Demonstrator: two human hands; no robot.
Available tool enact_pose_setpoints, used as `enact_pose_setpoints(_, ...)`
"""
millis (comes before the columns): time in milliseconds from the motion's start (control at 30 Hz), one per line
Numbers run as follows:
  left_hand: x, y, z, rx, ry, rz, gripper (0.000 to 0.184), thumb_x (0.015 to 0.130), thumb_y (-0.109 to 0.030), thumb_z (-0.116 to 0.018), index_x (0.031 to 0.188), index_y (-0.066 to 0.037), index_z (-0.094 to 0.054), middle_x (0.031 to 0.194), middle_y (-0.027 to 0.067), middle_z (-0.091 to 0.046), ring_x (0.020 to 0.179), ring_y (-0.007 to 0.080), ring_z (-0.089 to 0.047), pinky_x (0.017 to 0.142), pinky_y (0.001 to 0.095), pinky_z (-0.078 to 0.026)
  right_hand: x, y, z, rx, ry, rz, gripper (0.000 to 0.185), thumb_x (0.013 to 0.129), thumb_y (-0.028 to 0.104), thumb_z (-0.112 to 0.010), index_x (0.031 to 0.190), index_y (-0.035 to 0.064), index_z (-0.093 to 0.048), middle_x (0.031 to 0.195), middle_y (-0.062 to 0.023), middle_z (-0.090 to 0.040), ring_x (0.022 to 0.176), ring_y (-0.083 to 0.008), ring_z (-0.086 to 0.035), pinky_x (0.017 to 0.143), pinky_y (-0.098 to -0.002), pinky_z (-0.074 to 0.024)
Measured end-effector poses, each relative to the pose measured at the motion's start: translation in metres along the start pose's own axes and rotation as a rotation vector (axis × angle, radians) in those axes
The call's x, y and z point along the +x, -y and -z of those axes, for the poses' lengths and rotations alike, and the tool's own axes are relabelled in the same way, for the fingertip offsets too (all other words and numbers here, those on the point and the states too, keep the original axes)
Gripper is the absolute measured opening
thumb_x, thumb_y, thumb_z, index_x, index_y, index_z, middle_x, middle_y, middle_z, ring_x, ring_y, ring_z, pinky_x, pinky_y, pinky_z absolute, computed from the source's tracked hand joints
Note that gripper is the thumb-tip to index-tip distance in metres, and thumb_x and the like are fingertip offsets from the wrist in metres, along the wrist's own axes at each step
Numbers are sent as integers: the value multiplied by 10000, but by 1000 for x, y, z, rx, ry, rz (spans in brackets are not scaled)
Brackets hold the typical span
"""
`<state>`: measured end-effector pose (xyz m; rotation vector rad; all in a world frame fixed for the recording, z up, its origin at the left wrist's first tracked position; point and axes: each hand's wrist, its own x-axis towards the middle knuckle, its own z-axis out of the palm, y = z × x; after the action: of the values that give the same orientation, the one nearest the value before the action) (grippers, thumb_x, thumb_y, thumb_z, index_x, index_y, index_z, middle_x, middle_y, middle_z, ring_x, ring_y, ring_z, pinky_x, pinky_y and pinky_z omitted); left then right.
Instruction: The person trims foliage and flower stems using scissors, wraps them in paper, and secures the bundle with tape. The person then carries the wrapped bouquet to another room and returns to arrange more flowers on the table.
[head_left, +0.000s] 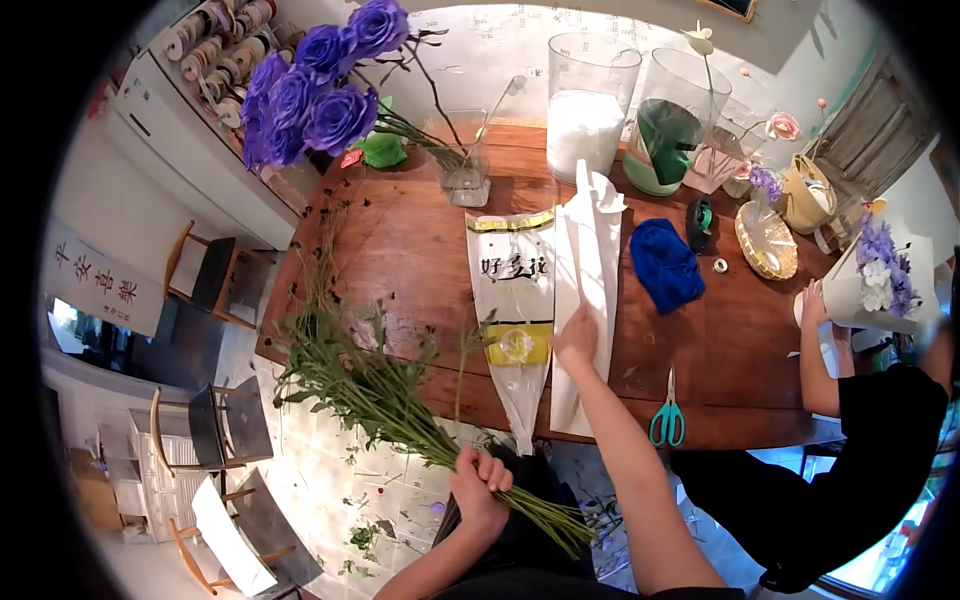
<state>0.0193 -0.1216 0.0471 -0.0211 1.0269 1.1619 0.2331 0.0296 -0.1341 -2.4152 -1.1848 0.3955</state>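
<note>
A leafy bunch of long, thin green stems [385,395] slants through the air over the near edge of the table, to the left of a long, tapering plastic sleeve printed with black characters and yellow bands [512,290]. Its leafy end points up and away, and its bare stem ends cross below the sleeve's narrow tip. The left hand [480,490], just below that tip, is clenched around the bare stems. The right hand [577,340], just right of the sleeve, touches a tall stack of smooth white wrapping [580,240]; whether its fingers pinch the wrapping or only rest on it, I cannot tell.

All this is at a reddish-brown wooden table [740,350] on which the sleeve lies flat. Right of the sleeve, past the white wrapping, are a crumpled royal-blue cloth [667,263] and, nearer the wearer, scissors with turquoise handles [668,420]. Farther right are a black tape dispenser [699,223] and a shallow woven basket [768,225].

Beyond the sleeve's wide end, to its left, large violet roses [335,115] lean out of a square clear glass vase [465,185]; to its right is a tall clear cylinder with white filling [587,130]. Well to the sleeve's right, a co-worker in black [860,430] reaches toward lilac and white flowers [885,270].
</note>
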Motion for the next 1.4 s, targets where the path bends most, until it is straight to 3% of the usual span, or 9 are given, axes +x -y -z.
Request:
enact_pose_setpoints(233,-8,62,-31,175,184,44,314,924,-165,-396,630,-65,-347,526,15,-334,418,123,-345,421,280,-344,-50,-41,75,308,371,273,192,717,141,-598,860,13,-600,905,-177,-629,929,-368,-582,799,-444,-436)
enact_pose_setpoints(400,-12,126,-28,416,312,65,306,919,-102,-409,622,-38,-371,521,36,-377,430,142,-415,445,294,-404,-74,-131,-3,533,735,711,358,862,304,-477,1163,130,-563,1272,-132,-468,1197,-355,-380,1010,-462,-281)
enact_pose_setpoints(567,20,168,-45,681,620,104,331,926,-147,-465,633,7,-468,575,65,-517,546,159,-522,547,274,-435,-97,-149,-1,-197,540,1002,467,865,399,-445,1254,144,-486,1323,-92,-436,1220,-298,-374,999,-463,-286)
enact_pose_setpoints(667,104,212,-34,1160,548,-539,169,881,-135,-500,886,17,-573,865,80,-604,829,179,-564,796,307,-430,-107,-146,13,-450,557,975,486,848,419,-465,1253,151,-498,1330,-84,-433,1245,-296,-352,1002,-506,-265)
enact_pose_setpoints(800,148,189,-36,936,686,-76,294,856,-172,-580,1081,15,-543,953,84,-596,839,145,-539,763,286,-434,-103,-137,50,-996,739,936,513,825,446,-491,1250,159,-515,1340,-75,-429,1277,-293,-323,1007,-564,-237)
enact_pose_setpoints(867,159,187,-24,896,644,-62,288,845,-153,-589,1078,12,-553,973,90,-587,885,178,-544,808,305,-425,-102,-152,80,-647,392,1043,442,768,353,-568,1136,111,-601,1274,-99,-468,1227,-329,-366,947,-690,-186)
enact_pose_setpoints(1067,170,202,34,1104,555,-104,293,845,-154,-594,1077,20,-554,964,90,-585,886,167,-547,793,296,-432,-91,-189,106,203,195,290,633,694,401,-670,1181,50,-468,1125,-120,-533,1113,-324,-417,967,-528,-281)
enact_pose_setpoints(1233,159,214,7,844,593,178,252,853,-165,-601,1019,18,-555,937,61,-579,827,124,-549,738,258,-451,-125,-155,87,-18,498,388,947,543,487,-751,1273,2,-392,1080,-165,-537,1074,-326,-428,986,-430,-245)
enact_pose_setpoints(1400,171,218,-10,918,787,136,274,840,-145,-618,1060,0,-542,953,65,-572,861,139,-546,763,278,-452,-140,-148,64,568,448,-101,513,643,174,-683,1087,-21,-515,943,-176,-580,894,-288,-565,831,-386,-423)
